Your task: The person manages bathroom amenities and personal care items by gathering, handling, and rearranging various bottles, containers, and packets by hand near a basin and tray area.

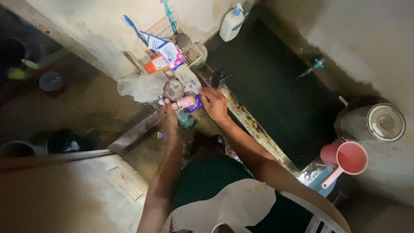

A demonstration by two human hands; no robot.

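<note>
My left hand point(168, 115) reaches to a ledge crowded with toiletries and closes around a small pink bottle point(184, 102) lying on its side. My right hand point(214, 103) is at the same spot, its fingers on a purple wrapper point(197, 103) beside the pink bottle. A dark green bundle point(187, 120) sits just under the two hands. A round lidded jar point(174, 89) stands right behind the pink bottle.
On the ledge stand a blue toothbrush point(130, 25), a toothpaste tube point(167, 51), an orange-capped tube point(155, 64), a white pump bottle point(231, 25) and a crumpled plastic bag point(140, 86). A dark water tank point(276, 90) lies right, with a tap point(314, 65), a pink dipper point(349, 159) and a metal pot point(379, 123).
</note>
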